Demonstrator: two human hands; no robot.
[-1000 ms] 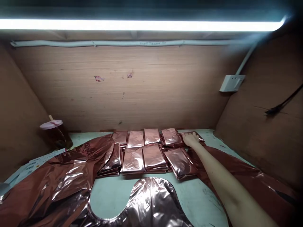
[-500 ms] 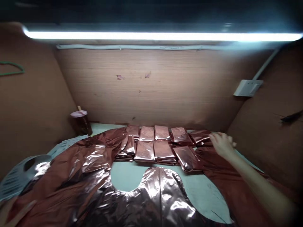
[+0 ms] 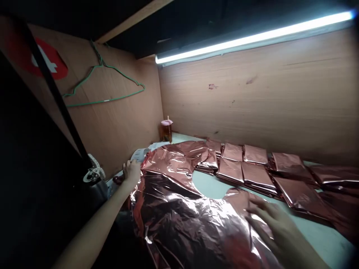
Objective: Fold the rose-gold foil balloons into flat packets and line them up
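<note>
A large, shiny copper-coloured foil sheet [image 3: 182, 216] lies crumpled over the pale green table. At its far left edge is my left hand [image 3: 131, 172], its fingers curled by the border of the foil; what they hold, if anything, is hidden. My right hand [image 3: 270, 220] is spread over the right part of the sheet, blurred, its fingers apart. Folded copper foil packets [image 3: 255, 174] lie in stacks in two rows behind the sheet.
A lidded cup of brown drink [image 3: 166, 130] stands in the back left corner, near printed papers [image 3: 138, 155]. On the left wall hangs a green hanger [image 3: 105, 100]. A dark post [image 3: 56, 93] rises at the left, with a white coiled tape [image 3: 95, 173] at its base.
The view has turned left. My left hand has moved up to the foil's left edge. My right hand has left the right end of the packets and come over the sheet.
</note>
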